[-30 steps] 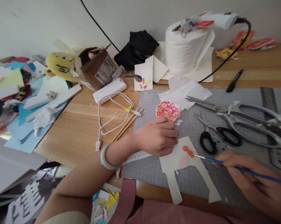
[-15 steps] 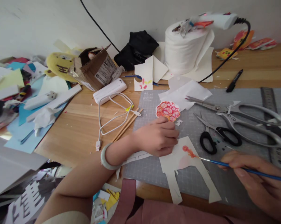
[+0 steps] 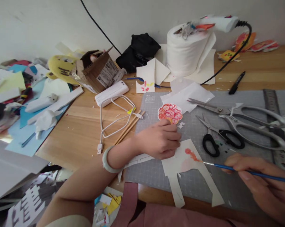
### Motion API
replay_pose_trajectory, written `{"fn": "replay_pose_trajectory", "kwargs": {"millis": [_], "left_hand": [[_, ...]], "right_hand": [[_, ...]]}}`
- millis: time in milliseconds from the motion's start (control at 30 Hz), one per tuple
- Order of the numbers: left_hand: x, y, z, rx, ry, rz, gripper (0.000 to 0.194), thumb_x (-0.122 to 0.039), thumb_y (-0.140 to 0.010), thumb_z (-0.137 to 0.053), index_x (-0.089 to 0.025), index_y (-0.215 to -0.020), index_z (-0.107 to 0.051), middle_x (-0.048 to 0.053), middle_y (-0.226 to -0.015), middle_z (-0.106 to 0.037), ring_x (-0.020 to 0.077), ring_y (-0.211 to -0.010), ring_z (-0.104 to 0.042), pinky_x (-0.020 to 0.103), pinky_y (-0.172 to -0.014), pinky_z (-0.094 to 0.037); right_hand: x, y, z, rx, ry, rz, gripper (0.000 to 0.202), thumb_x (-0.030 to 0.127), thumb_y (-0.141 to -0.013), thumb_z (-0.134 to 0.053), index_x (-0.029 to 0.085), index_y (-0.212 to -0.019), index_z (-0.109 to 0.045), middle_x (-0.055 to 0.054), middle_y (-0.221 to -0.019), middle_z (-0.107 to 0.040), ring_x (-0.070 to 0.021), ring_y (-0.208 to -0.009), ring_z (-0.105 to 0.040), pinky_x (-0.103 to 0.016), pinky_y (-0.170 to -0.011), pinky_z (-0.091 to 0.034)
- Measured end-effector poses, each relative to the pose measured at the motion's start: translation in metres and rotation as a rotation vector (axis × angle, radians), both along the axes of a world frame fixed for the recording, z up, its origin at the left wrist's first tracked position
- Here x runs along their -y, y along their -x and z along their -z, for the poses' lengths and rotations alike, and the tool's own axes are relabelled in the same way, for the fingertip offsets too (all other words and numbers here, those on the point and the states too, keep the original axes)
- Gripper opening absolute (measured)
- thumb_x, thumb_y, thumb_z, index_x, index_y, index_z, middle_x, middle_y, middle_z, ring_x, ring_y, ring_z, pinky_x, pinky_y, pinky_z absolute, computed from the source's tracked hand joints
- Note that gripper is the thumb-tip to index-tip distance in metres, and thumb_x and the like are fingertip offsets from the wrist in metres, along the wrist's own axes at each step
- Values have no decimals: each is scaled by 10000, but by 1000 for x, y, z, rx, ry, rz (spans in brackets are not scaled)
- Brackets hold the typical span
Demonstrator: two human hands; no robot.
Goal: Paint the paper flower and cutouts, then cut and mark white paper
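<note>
My left hand [image 3: 158,139] is closed, its curled fingers at the lower edge of a painted paper flower [image 3: 170,113] in red, pink and orange with a white rim. Its thumb and fingertips are hidden. Between the fingers of my right hand [image 3: 258,176] is a thin blue paintbrush [image 3: 224,166], its tip on a cut white paper scrap [image 3: 174,164]. Orange-red paint [image 3: 191,154] marks that scrap beside the tip. All this is over a grey cutting mat [image 3: 147,176].
Black-handled scissors [image 3: 212,130] and large metal shears [image 3: 237,115] lie right of the flower. Behind stand a white tissue roll [image 3: 183,53] and a cardboard box [image 3: 97,72]. A white cable [image 3: 100,123] loops beside wooden sticks [image 3: 129,126]. Papers [image 3: 45,91] crowd the left.
The brush tip has shifted very slightly down and to the right on the scrap, with my right hand. My left hand and the flower have stayed in place.
</note>
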State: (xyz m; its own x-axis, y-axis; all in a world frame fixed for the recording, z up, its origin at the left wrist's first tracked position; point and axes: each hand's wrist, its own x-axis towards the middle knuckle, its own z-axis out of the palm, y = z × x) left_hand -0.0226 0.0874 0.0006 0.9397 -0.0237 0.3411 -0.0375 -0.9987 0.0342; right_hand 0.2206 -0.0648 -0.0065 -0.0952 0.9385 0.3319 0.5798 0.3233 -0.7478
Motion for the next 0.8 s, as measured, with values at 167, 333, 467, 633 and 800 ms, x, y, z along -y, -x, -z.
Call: {"fn": "replay_pose_trajectory", "kwargs": {"millis": [167,333,467,633,800], "left_hand": [[0,0,-1,1,-14,-9,218,-209,-858,-465,-183,-699,-612,6,-743,-634,162,-743,-503,338,-760,-323],[2,1,-5,102,-32,-95,218,-205,-850,-461,-171,-723,-635,11,-723,-631,163,-716,-504,337,-732,-343],[4,2,-7,255,15,-314,216,-187,-840,-442,-175,-777,-648,16,-704,-633,163,-689,-508,330,-672,-339],[5,2,-9,260,83,-352,223,-207,-836,-421,-182,-754,-626,22,-690,-623,162,-687,-516,323,-659,-345],[6,-1,-9,123,85,-187,227,-336,-849,-467,-188,-714,-575,17,-721,-636,160,-706,-527,327,-684,-345]], "right_hand": [[-3,4,-4,-116,-6,106,144,181,-850,-458,286,-808,-548,34,-697,-636,-116,-611,-624,-188,-551,-521],[-9,-1,-8,-12,-65,240,127,205,-860,-475,288,-844,-570,32,-725,-649,-118,-629,-639,-197,-581,-536],[-14,-15,-14,275,-217,69,166,193,-872,-461,275,-976,-561,1,-847,-671,-138,-762,-653,-221,-696,-533],[-37,-26,-24,688,-524,-312,265,172,-929,-380,185,-1107,-576,-32,-938,-700,-160,-880,-630,-298,-850,-446],[-75,-16,-29,897,-675,-418,365,111,-952,-258,145,-1058,-606,-37,-916,-717,-178,-873,-605,-352,-841,-385]]}}
